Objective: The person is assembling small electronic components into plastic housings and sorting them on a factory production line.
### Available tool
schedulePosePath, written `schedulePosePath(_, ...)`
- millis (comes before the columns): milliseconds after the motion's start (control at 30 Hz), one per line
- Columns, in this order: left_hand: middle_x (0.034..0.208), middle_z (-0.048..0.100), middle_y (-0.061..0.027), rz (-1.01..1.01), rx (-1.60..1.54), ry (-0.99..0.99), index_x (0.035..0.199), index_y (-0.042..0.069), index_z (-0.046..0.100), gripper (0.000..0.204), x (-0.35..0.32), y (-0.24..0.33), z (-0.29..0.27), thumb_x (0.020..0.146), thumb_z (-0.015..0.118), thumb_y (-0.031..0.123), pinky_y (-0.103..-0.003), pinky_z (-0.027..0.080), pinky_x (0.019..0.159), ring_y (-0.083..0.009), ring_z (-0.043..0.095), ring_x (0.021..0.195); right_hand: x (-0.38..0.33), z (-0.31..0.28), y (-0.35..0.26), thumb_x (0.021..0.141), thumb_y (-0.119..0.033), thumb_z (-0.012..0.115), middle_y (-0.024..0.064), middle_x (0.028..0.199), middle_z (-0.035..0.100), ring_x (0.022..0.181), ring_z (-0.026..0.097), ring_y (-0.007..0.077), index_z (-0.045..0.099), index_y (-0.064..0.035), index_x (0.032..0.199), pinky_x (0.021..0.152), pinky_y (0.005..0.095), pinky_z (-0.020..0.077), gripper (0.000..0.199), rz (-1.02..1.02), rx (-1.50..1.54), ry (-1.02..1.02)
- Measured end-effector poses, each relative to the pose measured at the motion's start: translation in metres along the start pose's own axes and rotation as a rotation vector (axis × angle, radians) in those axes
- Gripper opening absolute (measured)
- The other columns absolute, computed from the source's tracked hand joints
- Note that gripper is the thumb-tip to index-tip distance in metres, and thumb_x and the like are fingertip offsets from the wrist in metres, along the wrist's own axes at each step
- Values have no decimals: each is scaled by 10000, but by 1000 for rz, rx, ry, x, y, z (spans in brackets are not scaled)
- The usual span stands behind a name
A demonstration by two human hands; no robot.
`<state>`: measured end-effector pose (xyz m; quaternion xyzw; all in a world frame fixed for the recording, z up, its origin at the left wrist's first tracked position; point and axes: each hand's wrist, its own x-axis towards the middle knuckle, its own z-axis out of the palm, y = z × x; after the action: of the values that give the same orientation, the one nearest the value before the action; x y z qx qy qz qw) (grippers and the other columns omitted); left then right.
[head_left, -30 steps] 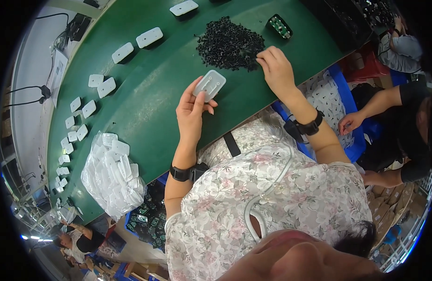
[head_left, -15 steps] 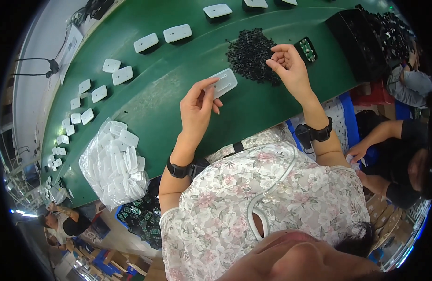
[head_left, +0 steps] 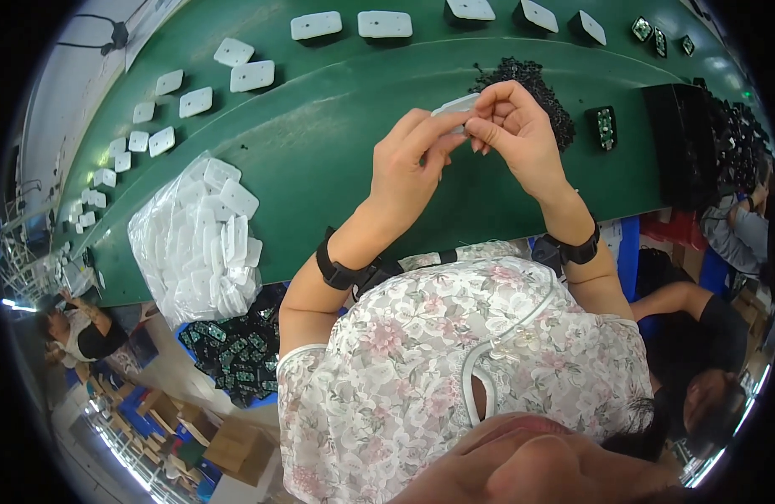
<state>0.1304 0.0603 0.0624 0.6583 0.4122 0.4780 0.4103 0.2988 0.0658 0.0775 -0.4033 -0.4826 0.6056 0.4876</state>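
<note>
A white plastic cover plate (head_left: 455,105) is pinched in my left hand (head_left: 407,164), above the green table. My right hand (head_left: 522,139) meets it at the plate, with thumb and forefinger pressed together at its edge. Whatever sits between those right fingertips is too small to make out. Just behind my right hand lies a heap of small black parts (head_left: 534,84), partly covered by the fingers. To its right stands a black case (head_left: 604,128) with a green circuit board showing in it.
White-topped black cases (head_left: 385,25) curve along the table's far side. A clear bag of white covers (head_left: 194,244) lies at left, above a blue bin of circuit boards (head_left: 236,353). A large black box (head_left: 680,143) stands at right. Other people sit at both sides.
My hands have come together: the left brought the white cover plate rightward, and the right left the black heap and closed at the plate. The view has shifted too.
</note>
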Motion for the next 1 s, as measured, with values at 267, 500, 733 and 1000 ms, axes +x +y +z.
schedulePosePath(267, 779, 574, -70, -3, -56, 114, 878, 7, 608, 86, -8, -4, -2, 820, 625, -54, -235, 437, 445, -117, 584, 549, -10, 5, 1, 847, -19, 648, 42, 856, 591, 742, 584, 109, 589, 4, 954, 657, 223, 475, 124, -24, -145, -19)
schedulePosePath(500, 821, 581, -75, -47, -209, 108, 879, -19, 596, 50, -8, -1, -1, 843, 611, -52, -204, 433, 434, -106, 596, 574, -12, 9, -3, 795, -2, 676, 64, 853, 586, 728, 568, 138, 632, 8, 906, 634, 243, 463, 120, -522, -735, 11)
schedulePosePath(733, 860, 572, -94, 39, -295, 121, 930, -34, 594, 78, -11, -4, 1, 859, 585, -65, -223, 485, 479, -132, 614, 629, -14, 13, -3, 811, -6, 664, 51, 837, 571, 690, 524, 110, 626, -4, 899, 583, 216, 407, 95, -463, -695, 52)
schedulePosePath(1000, 983, 560, -135, -124, -471, 128, 1066, -54, 535, 169, -8, 0, 1, 897, 531, -61, -267, 534, 658, -185, 639, 731, -9, 5, 2, 834, -15, 646, -11, 841, 544, 700, 474, 45, 602, -18, 863, 596, 200, 378, 52, -244, -411, 38)
